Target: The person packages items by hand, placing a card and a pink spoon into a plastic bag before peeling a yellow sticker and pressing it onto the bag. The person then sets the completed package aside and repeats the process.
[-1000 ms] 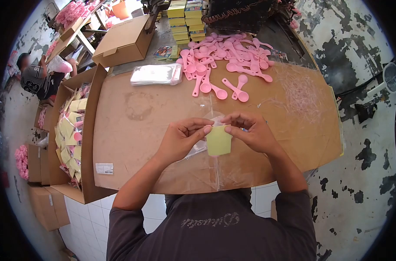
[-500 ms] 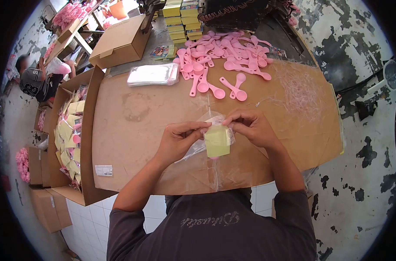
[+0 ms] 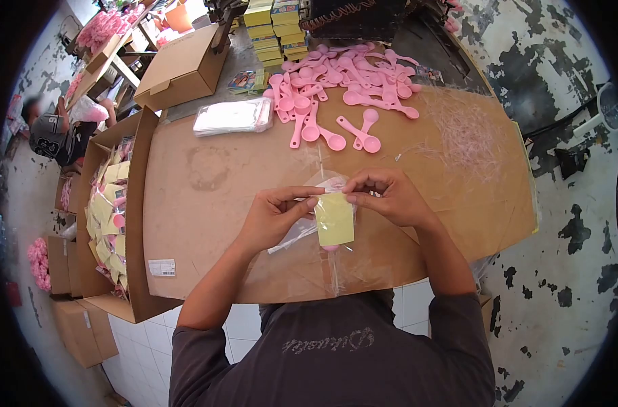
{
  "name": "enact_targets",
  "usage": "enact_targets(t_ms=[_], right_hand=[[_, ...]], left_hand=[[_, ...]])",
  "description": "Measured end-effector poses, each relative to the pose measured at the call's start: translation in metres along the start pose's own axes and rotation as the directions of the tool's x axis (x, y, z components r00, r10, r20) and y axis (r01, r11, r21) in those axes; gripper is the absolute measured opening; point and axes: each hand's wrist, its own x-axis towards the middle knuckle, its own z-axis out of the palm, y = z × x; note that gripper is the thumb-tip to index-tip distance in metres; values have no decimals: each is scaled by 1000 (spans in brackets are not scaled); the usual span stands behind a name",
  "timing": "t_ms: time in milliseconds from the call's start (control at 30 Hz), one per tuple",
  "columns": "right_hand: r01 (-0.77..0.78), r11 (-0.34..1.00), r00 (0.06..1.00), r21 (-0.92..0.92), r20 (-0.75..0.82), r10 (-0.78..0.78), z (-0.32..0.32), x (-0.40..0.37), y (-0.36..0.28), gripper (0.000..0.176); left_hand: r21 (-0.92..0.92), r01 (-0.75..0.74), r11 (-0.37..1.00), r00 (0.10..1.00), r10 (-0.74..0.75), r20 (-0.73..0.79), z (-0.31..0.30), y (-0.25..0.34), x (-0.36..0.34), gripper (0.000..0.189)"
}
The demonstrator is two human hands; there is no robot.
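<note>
Evidently flat and squarish, a pale yellow card [image 3: 335,220] hangs upright near the table's middle, with a glossy clear film over it and a rounded pink tip [image 3: 331,248] below its near edge. The left hand [image 3: 275,216] pinches its far left corner between thumb and forefinger; the right hand [image 3: 382,197] pinches the far right corner, its other fingers curled. Brown, creased cardboard [image 3: 207,237] covers the table. Farther off lie smooth pink double-ended spoons [image 3: 363,74], a shiny stack of clear bags [image 3: 233,117] and, right, wispy plastic strands [image 3: 468,139]. The card hides whatever the pink tip belongs to; the film's edges blur beneath the fingers.
</note>
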Motion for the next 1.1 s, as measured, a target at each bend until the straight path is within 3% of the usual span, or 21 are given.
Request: enact_targets(t_ms=[300, 400, 500, 600, 633, 700, 733, 767, 800, 833, 933, 1000, 1033, 1067, 1100], right_hand=[[43, 990, 996, -134, 84, -32, 11, -6, -12, 51], [18, 992, 995, -126, 96, -6, 13, -7, -15, 53], [31, 998, 993, -51, 118, -24, 15, -10, -20, 52], [38, 998, 996, -54, 87, -33, 12, -15, -25, 48], [37, 997, 997, -69, 65, -33, 9, -17, -27, 46], [12, 903, 998, -430, -47, -36, -5, -24, -34, 41], [-17, 807, 994, -590, -101, -53, -14, -28, -35, 39], [-22, 755, 985, -655, -145, -97, -24, -33, -31, 38], [-31, 699, 972, -715, -183, -144, -34, -37, -22, 36], [-44, 639, 957, -768, -215, -193, -41, -41, -16, 35], [-101, 558, 967, -824, -213, -139, -49, -51, -10, 34], [-100, 477, 965, -873, -202, -167, -50, -51, 0, 34], [-102, 435, 963, -895, -198, -182, -50, -50, 2, 33], [-112, 449, 960, -886, -213, -180, -49, -50, 0, 33], [-123, 463, 957, -878, -228, -178, -48, -48, -2, 32]], left_hand=[[95, -53, 994, 998, 57, -38, -2, 10, -3, 29], [-86, -97, 992, 994, 92, -66, 7, 21, -6, 35], [52, -88, 995, 995, 85, 53, 5, 32, -19, 34], [113, 96, 989, 979, -114, 168, -21, 20, -34, 33], [65, 47, 997, 992, -54, 116, -31, 20, -41, 35], [-26, -58, 998, 998, 58, 6, -56, 20, -61, 38], [-35, -215, 976, 962, 205, -182, -82, 6, -77, 41], [-13, -365, 931, 869, 335, -364, -101, -8, -87, 45], [-243, -528, 814, 791, 366, -491, -95, 15, -91, 49], [-422, -670, 611, 706, 347, -618, -88, 39, -92, 53], [-421, -608, 673, 707, 218, -673, -95, 42, -82, 63], [-81, -313, 946, 861, 247, -445, -101, 19, -69, 51], [219, -121, 968, 909, 197, -368, -86, 23, -56, 42], [289, -15, 957, 931, 119, -345, -67, 17, -41, 38], [498, -35, 866, 947, 189, -261, -51, 19, -27, 38]])
